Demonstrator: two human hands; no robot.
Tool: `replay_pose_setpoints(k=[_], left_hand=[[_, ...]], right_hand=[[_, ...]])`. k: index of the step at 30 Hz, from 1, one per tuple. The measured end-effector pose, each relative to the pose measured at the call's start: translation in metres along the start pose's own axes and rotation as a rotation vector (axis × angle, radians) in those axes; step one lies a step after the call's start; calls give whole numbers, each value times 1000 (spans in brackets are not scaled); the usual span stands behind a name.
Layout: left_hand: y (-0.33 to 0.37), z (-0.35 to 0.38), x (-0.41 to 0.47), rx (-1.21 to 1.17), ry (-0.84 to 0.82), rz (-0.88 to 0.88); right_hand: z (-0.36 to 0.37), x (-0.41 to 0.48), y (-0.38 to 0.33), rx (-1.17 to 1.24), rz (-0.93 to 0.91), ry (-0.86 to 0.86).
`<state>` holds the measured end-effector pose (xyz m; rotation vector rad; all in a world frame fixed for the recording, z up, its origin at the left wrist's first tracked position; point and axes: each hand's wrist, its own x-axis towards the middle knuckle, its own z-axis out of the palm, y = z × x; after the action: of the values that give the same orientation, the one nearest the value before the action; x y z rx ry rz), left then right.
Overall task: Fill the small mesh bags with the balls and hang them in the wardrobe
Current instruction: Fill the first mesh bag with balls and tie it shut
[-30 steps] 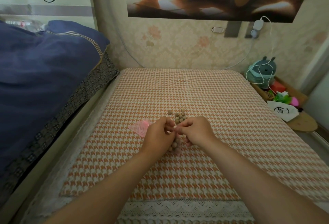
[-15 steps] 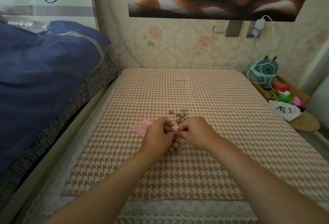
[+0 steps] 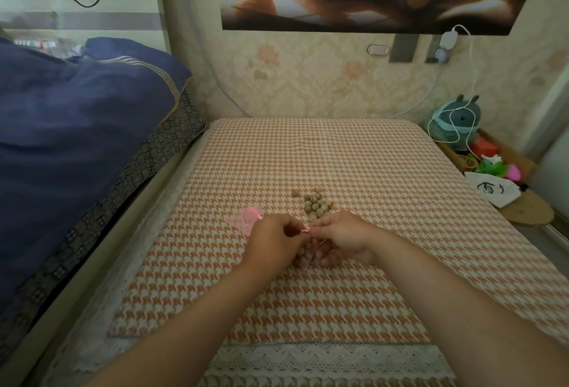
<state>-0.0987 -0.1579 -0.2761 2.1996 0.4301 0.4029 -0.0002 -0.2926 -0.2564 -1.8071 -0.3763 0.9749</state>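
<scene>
While the filled mesh bag [image 3: 303, 256] hung between the hands just above the houndstooth cover [image 3: 354, 159], its pink drawstring [image 3: 306, 229] was pinched from both sides: left hand [image 3: 272, 243] and right hand [image 3: 345, 239] each closed finger and thumb on it. Compared with a second before, the hands had barely shifted, which suggested the neck was being cinched or knotted. Loose balls [image 3: 315, 205] lay just beyond; a second, empty pink bag [image 3: 244, 219] waited beside the left hand.

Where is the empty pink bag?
In the head view, the flat pink mesh bag lies on the orange houndstooth bedcover, just left of the left hand and left of the loose brown wooden balls.
</scene>
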Motion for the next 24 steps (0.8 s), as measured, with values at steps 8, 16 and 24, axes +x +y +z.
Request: replay_pose_setpoints(k=[8, 16, 24], left_hand=[[0, -3, 0, -128, 15, -77], [-3, 3, 4, -142, 109, -323], [0, 3, 5, -442, 87, -499]], right_hand=[[0, -1, 0, -10, -68, 167], [3, -3, 0, -185, 49, 251], [4, 7, 5, -78, 107, 241]])
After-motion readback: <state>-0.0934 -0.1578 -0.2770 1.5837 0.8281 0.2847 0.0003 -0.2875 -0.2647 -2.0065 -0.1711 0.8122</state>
